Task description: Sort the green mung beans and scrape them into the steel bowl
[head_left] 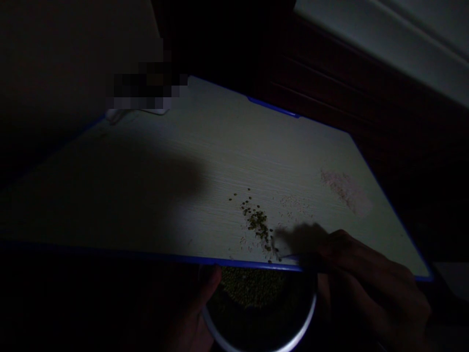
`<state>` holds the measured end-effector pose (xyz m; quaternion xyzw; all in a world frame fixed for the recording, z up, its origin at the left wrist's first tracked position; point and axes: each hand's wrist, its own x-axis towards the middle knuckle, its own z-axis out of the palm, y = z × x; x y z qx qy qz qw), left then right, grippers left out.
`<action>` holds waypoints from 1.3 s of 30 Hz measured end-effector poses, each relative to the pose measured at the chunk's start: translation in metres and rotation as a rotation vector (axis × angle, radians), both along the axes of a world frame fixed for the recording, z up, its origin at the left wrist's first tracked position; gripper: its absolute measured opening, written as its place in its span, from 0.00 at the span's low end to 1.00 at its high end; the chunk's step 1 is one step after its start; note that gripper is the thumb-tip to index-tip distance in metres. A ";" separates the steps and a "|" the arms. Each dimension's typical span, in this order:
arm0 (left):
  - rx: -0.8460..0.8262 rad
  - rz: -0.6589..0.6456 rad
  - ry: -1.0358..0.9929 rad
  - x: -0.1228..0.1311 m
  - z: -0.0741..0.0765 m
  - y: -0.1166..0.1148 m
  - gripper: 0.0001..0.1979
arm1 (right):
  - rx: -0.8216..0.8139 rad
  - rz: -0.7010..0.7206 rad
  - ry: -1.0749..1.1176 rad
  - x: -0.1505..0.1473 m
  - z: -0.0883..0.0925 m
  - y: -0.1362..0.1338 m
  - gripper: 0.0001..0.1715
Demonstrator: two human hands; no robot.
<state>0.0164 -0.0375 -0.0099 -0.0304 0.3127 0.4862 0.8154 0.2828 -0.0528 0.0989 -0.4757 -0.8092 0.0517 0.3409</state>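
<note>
In the dim light, my left hand (203, 305) grips a round bowl (306, 325) by its left side, thumb over the rim. Green mung beans (252, 286) lie inside the bowl, which is just below the near edge of a pale, blue-rimmed table (220, 132). Above that edge, a small heap of mung beans (258, 222) is mixed with pale, rice-like grains (247, 242). To its right, my right hand (377, 283) is closed at the edge, fingertips pinched together. A thin bluish strip seems to extend from them, too dark to name.
More pale grains (293, 203) lie beyond the beans. A pinkish-white heap of grains (346, 190) sits near the table's right edge. At the far left corner is a white object (159, 111), partly blurred out. Dark wooden furniture stands behind the table.
</note>
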 end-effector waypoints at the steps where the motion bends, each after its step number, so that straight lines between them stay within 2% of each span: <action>1: -0.002 0.001 0.012 -0.001 -0.002 0.000 0.13 | 0.006 0.010 -0.018 0.001 -0.001 -0.001 0.25; 5: 0.084 -0.039 0.052 -0.003 -0.003 0.005 0.31 | 0.009 0.050 -0.035 0.009 -0.008 -0.005 0.26; 8: 0.158 -0.120 0.011 -0.003 0.000 0.009 0.37 | 0.023 0.071 0.002 0.008 -0.008 -0.004 0.30; 13: 0.169 -0.145 0.003 -0.002 0.002 0.010 0.35 | 0.013 0.084 0.054 -0.007 -0.002 0.004 0.33; 15: 0.119 -0.097 0.051 0.000 0.002 0.008 0.34 | 0.015 0.070 0.048 -0.010 -0.003 0.005 0.32; 18: 0.018 0.005 0.183 0.003 0.004 0.005 0.38 | 0.020 0.064 0.029 -0.010 -0.006 0.006 0.31; 23: -0.028 -0.020 0.158 0.004 0.001 0.003 0.43 | 0.036 0.130 0.030 -0.010 -0.001 0.007 0.28; 28: -0.101 0.060 0.212 -0.002 -0.006 0.001 0.32 | 0.024 -0.004 0.031 -0.010 0.001 0.008 0.29; 30: -0.081 0.085 0.167 -0.003 -0.005 0.001 0.39 | 0.015 -0.011 0.030 -0.010 0.001 0.009 0.29; 31: -0.124 0.068 0.159 -0.004 -0.004 0.001 0.44 | 0.016 0.004 0.025 -0.009 0.000 0.010 0.29; 32: -0.061 0.057 0.141 -0.005 -0.004 0.001 0.37 | 0.016 0.027 0.016 -0.008 0.000 0.010 0.29; 33: 0.049 -0.035 0.116 -0.005 -0.004 0.001 0.25 | 0.020 0.051 0.015 -0.008 0.000 0.010 0.30; 34: 0.096 -0.018 0.184 -0.006 -0.004 0.001 0.25 | 0.024 0.067 0.018 -0.007 -0.001 0.009 0.31; 35: 0.010 -0.030 0.141 -0.006 -0.005 0.001 0.36 | 0.023 0.066 0.024 -0.005 -0.001 0.008 0.31; 36: 0.009 -0.016 0.130 -0.006 -0.006 0.001 0.34 | 0.026 0.055 0.034 -0.004 -0.002 0.006 0.32; 39: -0.109 0.039 0.180 -0.003 -0.002 0.001 0.36 | 0.031 0.038 0.060 -0.002 -0.002 0.003 0.34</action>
